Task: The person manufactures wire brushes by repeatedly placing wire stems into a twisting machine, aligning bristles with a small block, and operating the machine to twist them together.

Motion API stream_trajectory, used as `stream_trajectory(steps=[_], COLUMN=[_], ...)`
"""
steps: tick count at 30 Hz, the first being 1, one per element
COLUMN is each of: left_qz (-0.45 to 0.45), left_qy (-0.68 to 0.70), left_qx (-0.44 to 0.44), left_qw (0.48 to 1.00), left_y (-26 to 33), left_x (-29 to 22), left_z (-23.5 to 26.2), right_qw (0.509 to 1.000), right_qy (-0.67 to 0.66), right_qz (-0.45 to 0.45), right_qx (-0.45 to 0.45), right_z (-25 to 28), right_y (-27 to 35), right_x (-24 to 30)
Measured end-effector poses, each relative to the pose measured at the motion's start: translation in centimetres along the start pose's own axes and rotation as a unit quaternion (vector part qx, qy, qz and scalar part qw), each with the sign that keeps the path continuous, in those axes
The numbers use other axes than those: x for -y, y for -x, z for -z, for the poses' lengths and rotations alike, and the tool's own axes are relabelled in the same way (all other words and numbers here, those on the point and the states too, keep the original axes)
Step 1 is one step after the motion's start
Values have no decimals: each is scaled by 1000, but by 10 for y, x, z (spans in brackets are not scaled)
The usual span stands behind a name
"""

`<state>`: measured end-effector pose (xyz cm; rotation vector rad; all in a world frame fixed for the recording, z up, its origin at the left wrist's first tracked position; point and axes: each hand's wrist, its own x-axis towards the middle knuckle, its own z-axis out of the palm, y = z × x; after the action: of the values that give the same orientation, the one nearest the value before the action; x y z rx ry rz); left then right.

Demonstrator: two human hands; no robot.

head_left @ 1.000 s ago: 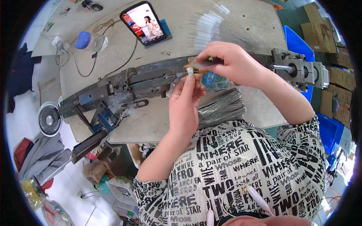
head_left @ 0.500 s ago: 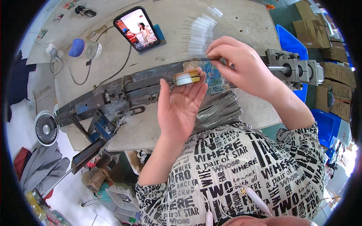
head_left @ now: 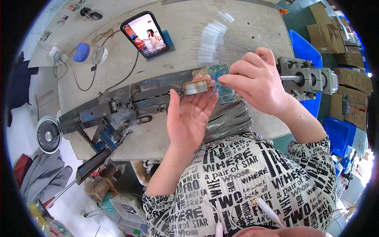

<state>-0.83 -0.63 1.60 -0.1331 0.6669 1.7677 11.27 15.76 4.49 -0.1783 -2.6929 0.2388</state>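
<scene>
Hands: left hand (head_left: 188,118) spread under small block (head_left: 196,86) | right hand (head_left: 256,82) pinching thin wires (head_left: 215,37) | brown cartons (head_left: 321,24) far right

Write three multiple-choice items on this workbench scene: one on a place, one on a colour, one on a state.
1. Where does the small tan rectangular block sit?
A. at the left hand's fingertips
B. on the floor
C. on the fan

2. What colour is the cap of the clear plastic bottle lying on the table?
A. red
B. blue
C. yellow

3. What state is the black smartphone in?
A. screen dark
B. face down
C. screen lit, propped up

Answers: 1 A, the open left hand supports the block while the right hand pinches a thin wire at it. 2 B, the cap shows blue. 3 C, its screen shows a bright picture and it leans on a stand.
</scene>
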Motion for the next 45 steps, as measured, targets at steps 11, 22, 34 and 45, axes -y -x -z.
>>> stream_trajectory(steps=[11, 22, 34, 45], left_qz=[-20, -39, -10, -33], left_qy=[10, 4, 34, -104], left_qx=[5, -12, -21, -51], left_qw=[1000, 999, 999, 993], left_y=[-1, -1, 1, -5], left_x=[1, 2, -3, 5], left_z=[-1, -3, -11, 8], right_qw=[997, 997, 1000, 981], right_qy=[-11, 6, 4, -181], right_qz=[75, 73, -6, -69], right_qx=[-8, -33, 21, -29], right_z=[-10, -9, -17, 15], right_y=[-6, -14, 5, 62], right_x=[10, 2, 3, 5])
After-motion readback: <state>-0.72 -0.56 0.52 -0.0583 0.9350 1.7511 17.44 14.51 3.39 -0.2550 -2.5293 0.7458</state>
